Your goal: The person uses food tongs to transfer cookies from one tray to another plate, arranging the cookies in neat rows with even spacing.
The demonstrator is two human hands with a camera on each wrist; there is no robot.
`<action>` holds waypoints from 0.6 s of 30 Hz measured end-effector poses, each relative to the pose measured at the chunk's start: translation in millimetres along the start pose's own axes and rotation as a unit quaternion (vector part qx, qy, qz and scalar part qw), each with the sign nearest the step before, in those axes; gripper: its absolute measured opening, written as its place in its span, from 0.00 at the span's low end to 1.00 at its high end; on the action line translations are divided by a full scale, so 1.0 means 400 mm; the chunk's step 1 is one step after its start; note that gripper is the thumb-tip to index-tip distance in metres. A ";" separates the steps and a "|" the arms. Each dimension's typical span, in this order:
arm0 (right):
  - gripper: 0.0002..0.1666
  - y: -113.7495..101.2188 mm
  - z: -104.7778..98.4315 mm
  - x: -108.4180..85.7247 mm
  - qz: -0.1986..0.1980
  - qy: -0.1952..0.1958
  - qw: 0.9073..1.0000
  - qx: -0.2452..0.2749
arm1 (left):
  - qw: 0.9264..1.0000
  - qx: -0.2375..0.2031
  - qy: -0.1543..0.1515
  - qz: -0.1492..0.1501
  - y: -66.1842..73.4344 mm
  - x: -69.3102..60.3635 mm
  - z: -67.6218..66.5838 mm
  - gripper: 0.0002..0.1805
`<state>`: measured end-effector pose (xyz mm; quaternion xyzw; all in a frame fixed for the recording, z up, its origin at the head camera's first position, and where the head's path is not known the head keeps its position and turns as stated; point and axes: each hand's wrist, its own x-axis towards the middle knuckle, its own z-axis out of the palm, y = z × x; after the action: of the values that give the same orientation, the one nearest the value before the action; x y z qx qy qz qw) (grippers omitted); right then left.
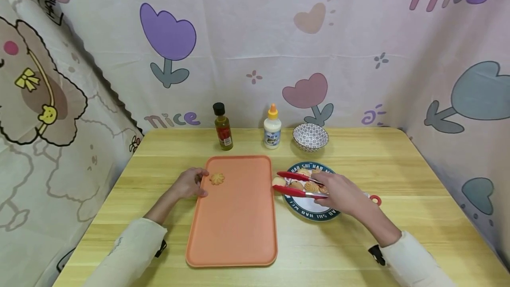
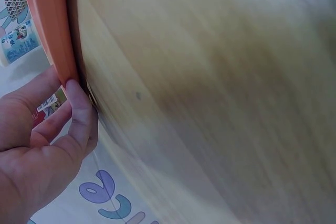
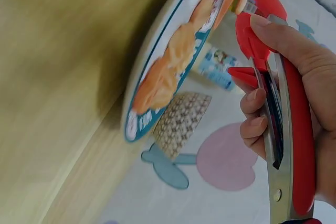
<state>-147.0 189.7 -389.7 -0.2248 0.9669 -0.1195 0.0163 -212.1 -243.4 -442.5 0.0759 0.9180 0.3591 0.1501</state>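
Observation:
My left hand (image 1: 190, 183) pinches the upper left edge of an orange tray (image 1: 236, 234), with thumb and fingers at its rim in the left wrist view. One flower-shaped cookie (image 1: 217, 179) lies near the tray's upper left corner. In my right hand (image 1: 342, 193) is a pair of red-tipped tongs (image 1: 294, 191), its metal and red handle (image 3: 298, 145) gripped in the palm. Between the tongs' tips sits a pale round cookie (image 1: 279, 181), above the gap between tray and plate. Beneath the tongs, several cookies (image 1: 312, 187) lie on a green-rimmed plate (image 1: 307, 214), partly covered by my hand.
Behind the tray stand a dark-capped bottle (image 1: 224, 132) and a white bottle with an orange tip (image 1: 272, 129). A patterned bowl (image 1: 311, 137) is to their right. A printed cloth (image 1: 239, 34) hangs behind the wooden table (image 1: 398, 180).

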 end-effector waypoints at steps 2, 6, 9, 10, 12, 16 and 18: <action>0.37 0.012 -0.003 -0.016 0.010 -0.002 1.000 0.003 | 1.000 0.000 0.000 -0.003 0.000 -0.001 0.001 0.32; 0.39 0.035 -0.006 -0.051 0.022 0.001 1.000 0.005 | 1.000 0.003 0.001 -0.004 0.002 -0.002 0.002 0.32; 0.38 0.054 -0.009 -0.079 0.032 0.007 0.999 0.016 | 1.000 0.004 0.002 -0.002 0.002 -0.001 0.002 0.32; 0.38 0.060 -0.010 -0.089 0.034 0.008 0.999 0.016 | 1.000 0.003 0.001 -0.002 0.001 0.000 0.002 0.32; 0.38 0.071 -0.012 -0.106 0.038 0.008 0.999 0.020 | 1.000 0.002 0.001 -0.002 0.001 0.001 0.002 0.32; 0.38 0.082 -0.013 -0.133 0.043 0.000 0.999 0.026 | 1.000 0.004 0.000 -0.001 0.003 0.000 0.001 0.32; 0.38 0.084 -0.011 -0.141 0.051 -0.007 0.998 0.034 | 1.000 0.005 -0.001 0.000 0.005 -0.001 -0.001 0.33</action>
<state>-111.2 244.8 -394.6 -0.1756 0.9723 -0.1497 0.0367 -211.8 -242.5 -440.8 0.0771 0.9195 0.3548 0.1504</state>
